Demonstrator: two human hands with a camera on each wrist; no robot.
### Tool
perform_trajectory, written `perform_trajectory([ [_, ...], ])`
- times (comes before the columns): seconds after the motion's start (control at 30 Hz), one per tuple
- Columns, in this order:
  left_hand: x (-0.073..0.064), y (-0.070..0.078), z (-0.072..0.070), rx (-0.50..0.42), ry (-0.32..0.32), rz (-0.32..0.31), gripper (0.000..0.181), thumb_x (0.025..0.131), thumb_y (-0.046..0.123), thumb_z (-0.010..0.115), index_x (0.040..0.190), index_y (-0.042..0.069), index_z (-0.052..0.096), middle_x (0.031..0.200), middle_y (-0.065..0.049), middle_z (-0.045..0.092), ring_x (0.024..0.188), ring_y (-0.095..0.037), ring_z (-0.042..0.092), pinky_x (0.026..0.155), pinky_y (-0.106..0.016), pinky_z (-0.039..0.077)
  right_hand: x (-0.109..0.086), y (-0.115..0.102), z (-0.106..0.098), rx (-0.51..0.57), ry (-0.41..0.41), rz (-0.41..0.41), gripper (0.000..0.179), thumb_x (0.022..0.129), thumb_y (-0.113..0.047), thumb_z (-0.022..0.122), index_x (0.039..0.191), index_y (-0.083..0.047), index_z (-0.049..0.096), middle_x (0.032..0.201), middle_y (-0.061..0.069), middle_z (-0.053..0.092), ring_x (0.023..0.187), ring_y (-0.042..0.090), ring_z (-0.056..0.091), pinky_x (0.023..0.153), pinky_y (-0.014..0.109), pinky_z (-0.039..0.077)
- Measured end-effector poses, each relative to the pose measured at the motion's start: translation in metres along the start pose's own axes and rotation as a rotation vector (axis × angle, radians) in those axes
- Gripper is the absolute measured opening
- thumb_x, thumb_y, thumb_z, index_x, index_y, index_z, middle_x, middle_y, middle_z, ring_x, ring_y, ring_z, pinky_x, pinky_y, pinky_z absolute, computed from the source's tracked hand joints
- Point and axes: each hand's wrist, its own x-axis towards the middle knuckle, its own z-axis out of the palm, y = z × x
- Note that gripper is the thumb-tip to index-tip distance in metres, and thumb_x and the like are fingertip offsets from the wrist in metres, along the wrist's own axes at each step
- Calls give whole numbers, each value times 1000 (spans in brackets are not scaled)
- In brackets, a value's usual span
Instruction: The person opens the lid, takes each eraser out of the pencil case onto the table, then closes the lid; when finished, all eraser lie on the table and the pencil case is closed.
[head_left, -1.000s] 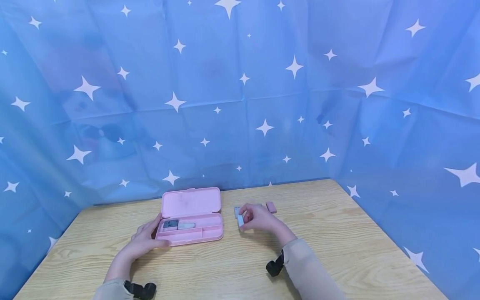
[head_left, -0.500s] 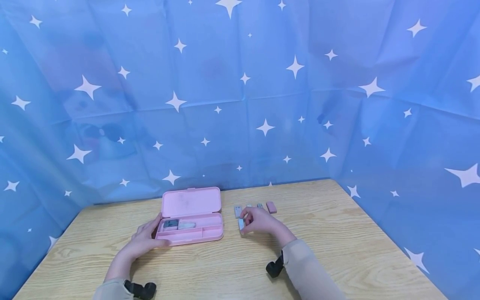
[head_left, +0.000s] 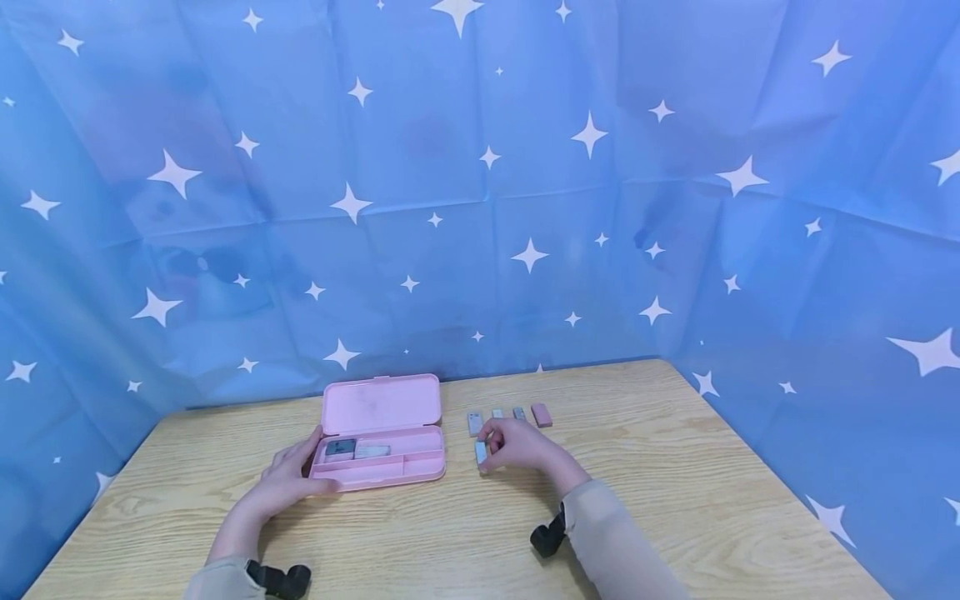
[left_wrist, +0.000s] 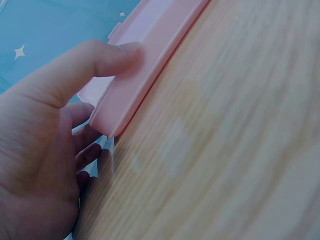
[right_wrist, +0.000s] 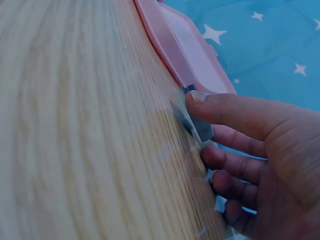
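Passable gap between pink case (head_left: pixel 425 468) and pale block (head_left: pixel 481 454), left grip (head_left: pixel 282 483) blocking case's left end

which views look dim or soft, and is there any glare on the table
Head view: bright, pink case fairly crisp; left wrist view: dim, tabletop grain smeared, pale glare patches; right wrist view: also dim, tabletop soft, faint glare beside the block in the right hand.
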Motion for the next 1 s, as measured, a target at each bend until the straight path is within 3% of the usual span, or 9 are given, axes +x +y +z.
perform_trajectory([
  [0.4,2,-2,0,4,-5,-6,113,74,46,79,156,9,11,154,-27,16,136,-47,12,101,-72,16,0,2,1,-21,1,-10,33,76,-15,82,102,-8,63,71,-2,54,62,10,47,61,26,41],
  [0.67,1,-1,0,9,-1,-3,114,73,48,80,156,8,12,154,-27,18,135,-47,14,101,-72,18,-1,5,2,-29,3,-70,31,77,-12,80,100,-6,62,70,-5,51,61,9,45,60,26,41],
  [1.0,1,-2,0,-6,-4,-3,113,73,46,79,156,8,12,154,-28,15,136,-48,12,101,-72,16,0,2,2,-33,2,-26,33,75,-11,82,100,-6,62,70,-1,52,61,10,45,62,27,41],
])
